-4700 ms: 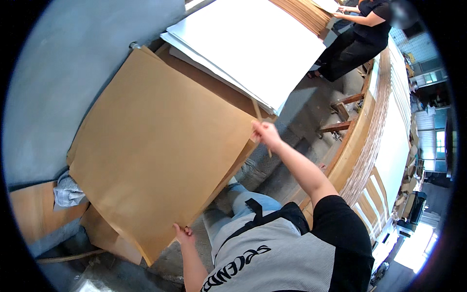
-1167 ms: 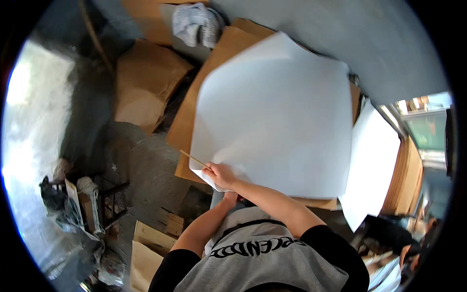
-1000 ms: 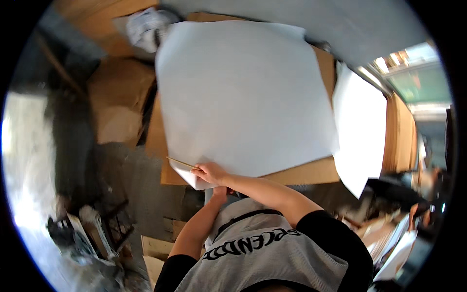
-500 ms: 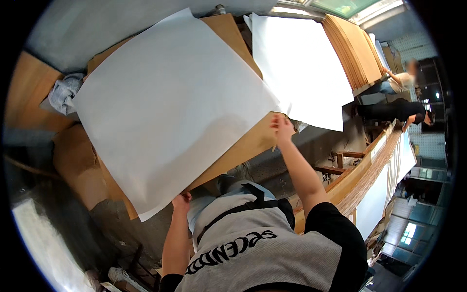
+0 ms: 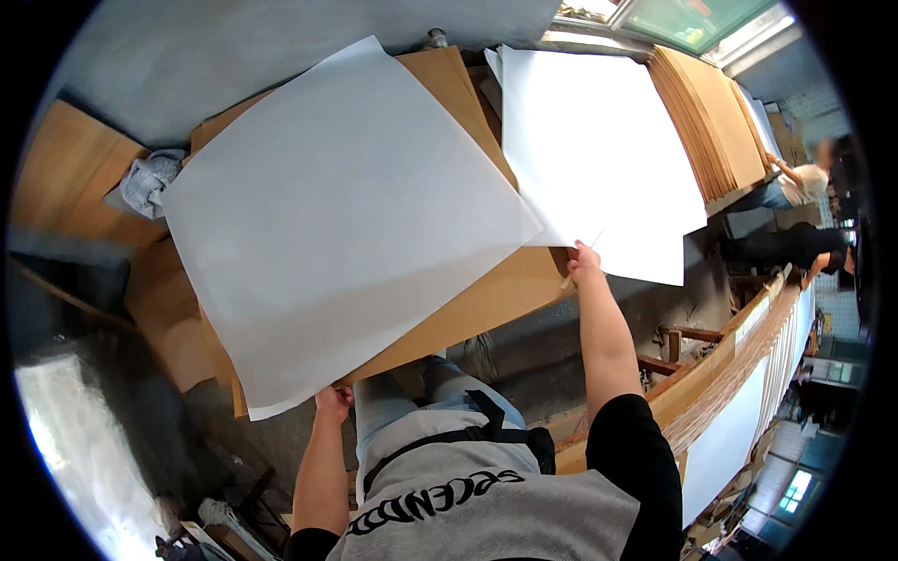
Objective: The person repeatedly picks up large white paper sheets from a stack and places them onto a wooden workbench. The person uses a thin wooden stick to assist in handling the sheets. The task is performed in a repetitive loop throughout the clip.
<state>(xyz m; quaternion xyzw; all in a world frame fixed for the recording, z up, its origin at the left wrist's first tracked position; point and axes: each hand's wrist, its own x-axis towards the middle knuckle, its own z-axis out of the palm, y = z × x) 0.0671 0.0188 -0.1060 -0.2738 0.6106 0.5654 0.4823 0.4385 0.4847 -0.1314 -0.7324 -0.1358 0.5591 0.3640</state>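
A large white paper sheet (image 5: 346, 206) lies askew over brown boards (image 5: 458, 309) in front of me. My left hand (image 5: 334, 402) is closed at the sheet's near edge, where it crosses the board's edge; the fingertips are partly hidden. Farther right, my right hand (image 5: 585, 264) is closed around a thin, pale stick-like tool (image 5: 567, 281), one end of which sticks out below the fingers. Its fingertips are at the near-left edge of a second pile of white paper (image 5: 599, 159). Whether they also pinch that paper is unclear.
Brown boards (image 5: 706, 122) are stacked at the far right, beside two people, one in black (image 5: 786, 245) and one in a light top (image 5: 803, 184). A long wooden bench (image 5: 692, 374) runs along the right. A grey cloth (image 5: 152, 182) lies at the left.
My right hand has moved from beside the big sheet's right corner to the edge of the right-hand paper. My left hand stays near the front edge. The whole view has shifted slightly.
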